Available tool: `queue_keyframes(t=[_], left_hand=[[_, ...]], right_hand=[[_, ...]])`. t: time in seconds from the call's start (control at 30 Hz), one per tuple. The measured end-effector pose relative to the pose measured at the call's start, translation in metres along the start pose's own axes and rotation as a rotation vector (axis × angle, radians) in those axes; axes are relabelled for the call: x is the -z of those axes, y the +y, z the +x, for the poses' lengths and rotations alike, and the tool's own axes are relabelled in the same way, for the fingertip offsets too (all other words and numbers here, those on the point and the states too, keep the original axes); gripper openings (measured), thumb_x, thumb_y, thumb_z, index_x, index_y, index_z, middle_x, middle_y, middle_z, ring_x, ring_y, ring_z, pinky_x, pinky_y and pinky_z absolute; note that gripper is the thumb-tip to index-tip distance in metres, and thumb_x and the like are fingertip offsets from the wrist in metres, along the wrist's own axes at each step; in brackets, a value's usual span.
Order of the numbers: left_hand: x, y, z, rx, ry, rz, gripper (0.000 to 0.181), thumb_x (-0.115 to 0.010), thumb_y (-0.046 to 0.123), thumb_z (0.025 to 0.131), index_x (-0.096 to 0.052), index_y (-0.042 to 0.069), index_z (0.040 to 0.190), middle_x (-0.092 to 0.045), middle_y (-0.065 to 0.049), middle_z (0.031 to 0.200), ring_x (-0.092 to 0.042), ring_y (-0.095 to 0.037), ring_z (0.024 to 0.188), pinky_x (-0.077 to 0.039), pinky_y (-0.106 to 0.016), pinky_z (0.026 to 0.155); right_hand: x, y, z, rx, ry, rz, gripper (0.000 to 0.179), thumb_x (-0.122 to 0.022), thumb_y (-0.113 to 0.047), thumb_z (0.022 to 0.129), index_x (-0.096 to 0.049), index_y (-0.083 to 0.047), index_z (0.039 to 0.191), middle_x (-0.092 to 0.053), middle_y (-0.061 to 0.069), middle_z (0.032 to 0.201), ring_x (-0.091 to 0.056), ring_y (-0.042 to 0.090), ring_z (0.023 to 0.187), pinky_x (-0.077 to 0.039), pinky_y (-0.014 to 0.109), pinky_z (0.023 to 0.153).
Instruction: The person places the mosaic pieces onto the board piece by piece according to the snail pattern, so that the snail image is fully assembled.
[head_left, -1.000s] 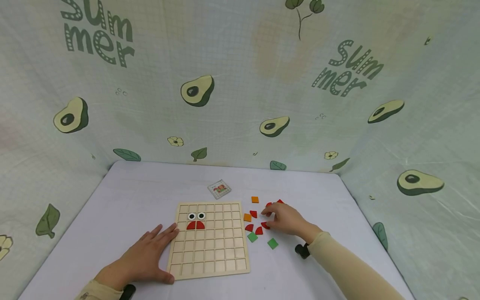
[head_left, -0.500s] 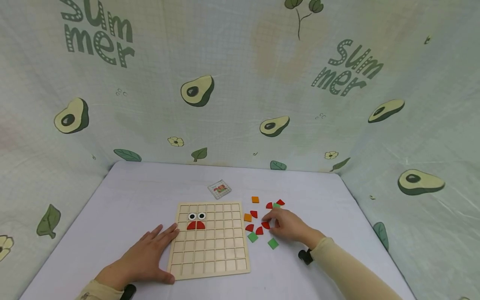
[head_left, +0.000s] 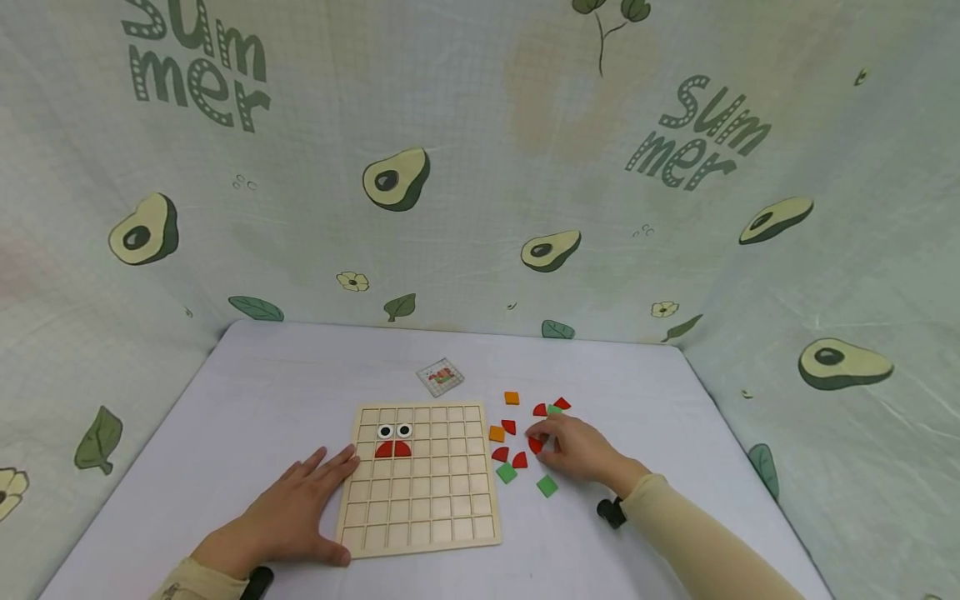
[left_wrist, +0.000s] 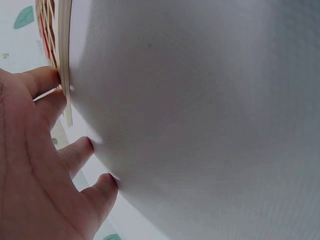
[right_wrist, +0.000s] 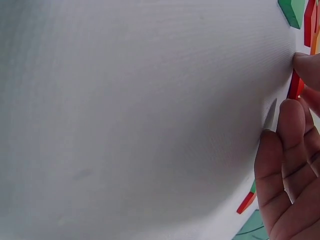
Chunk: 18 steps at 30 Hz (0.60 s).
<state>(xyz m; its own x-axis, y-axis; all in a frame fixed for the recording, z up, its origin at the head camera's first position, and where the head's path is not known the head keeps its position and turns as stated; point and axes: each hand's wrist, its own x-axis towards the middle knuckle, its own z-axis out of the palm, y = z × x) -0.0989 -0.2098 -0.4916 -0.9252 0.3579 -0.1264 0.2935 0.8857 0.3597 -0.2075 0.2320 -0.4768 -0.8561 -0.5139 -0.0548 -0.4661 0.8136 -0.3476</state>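
A wooden grid board (head_left: pixel 420 508) lies on the white table. My left hand (head_left: pixel 292 517) rests spread at its left side, fingertips at the upper left edge and thumb at the lower left corner. On the board sit two round eye pieces (head_left: pixel 386 432) above two red quarter-circle pieces (head_left: pixel 384 450). My right hand (head_left: pixel 577 450) pinches another red quarter-circle piece (head_left: pixel 535 446) between thumb and fingers, close over the table. In the right wrist view that red piece (right_wrist: pixel 295 86) shows between the thumb and a fingertip. The left wrist view has fingers (left_wrist: pixel 50 77) against the board's edge (left_wrist: pixel 64 45).
Loose pieces lie right of the board: orange squares (head_left: pixel 512 398), green squares (head_left: pixel 547 486) and several red quarter-circles (head_left: pixel 520 460). A small picture card (head_left: pixel 441 377) lies behind the board. Printed cloth (head_left: pixel 465 200) hangs around the table's back and sides.
My right hand has drawn back slightly from the far pieces, uncovering a green one, and its fingers have closed on a red quarter-circle, shifting it slightly. The left hand stays put.
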Motion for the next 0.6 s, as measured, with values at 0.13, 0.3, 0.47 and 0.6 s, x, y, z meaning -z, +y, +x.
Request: queue_keyframes(t=[0.13,0.3,0.47,0.6], left_hand=[[-0.0002,-0.0002,0.0002,0.003,-0.002,0.001,0.128,-0.076,0.084,0.048,-0.046,0.01,0.149,-0.033,-0.005,0.16,-0.025,-0.046,0.143,-0.025,-0.068,0.109],[0.0004,0.0002,0.0,-0.002,0.001,0.002,0.128,-0.076,0.083,0.049,-0.046,0.01,0.149,-0.033,-0.005,0.16,-0.025,-0.046,0.143,-0.025,-0.069,0.108],[0.0015,0.001,-0.0004,-0.008,0.005,-0.003,0.127,-0.077,0.082,0.049,-0.046,0.009,0.149,-0.033,-0.006,0.159,-0.026,-0.046,0.143,-0.025,-0.069,0.108],[0.0013,0.0007,-0.0001,-0.009,0.004,-0.005,0.127,-0.076,0.083,0.049,-0.046,0.009,0.149,-0.033,-0.006,0.159,-0.026,-0.046,0.143,-0.025,-0.069,0.109]], right_hand=[[-0.001,0.0011,0.0008,-0.013,-0.006,0.009,0.033,-0.077,-0.02,0.086,-0.072,-0.02,0.119,-0.059,-0.009,0.096,-0.051,0.009,0.084,-0.051,0.026,0.07],[-0.0014,0.002,0.0014,-0.02,-0.004,0.007,0.032,-0.078,-0.02,0.086,-0.072,-0.02,0.118,-0.059,-0.01,0.095,-0.052,0.009,0.085,-0.052,0.028,0.074],[-0.0022,0.0032,0.0013,-0.017,0.004,0.005,0.032,-0.078,-0.022,0.086,-0.073,-0.019,0.117,-0.059,-0.01,0.094,-0.052,0.008,0.085,-0.052,0.028,0.074],[-0.0029,0.0045,0.0015,0.008,0.018,0.002,0.031,-0.079,-0.023,0.086,-0.073,-0.019,0.116,-0.059,-0.011,0.091,-0.052,0.007,0.082,-0.051,0.027,0.071]])
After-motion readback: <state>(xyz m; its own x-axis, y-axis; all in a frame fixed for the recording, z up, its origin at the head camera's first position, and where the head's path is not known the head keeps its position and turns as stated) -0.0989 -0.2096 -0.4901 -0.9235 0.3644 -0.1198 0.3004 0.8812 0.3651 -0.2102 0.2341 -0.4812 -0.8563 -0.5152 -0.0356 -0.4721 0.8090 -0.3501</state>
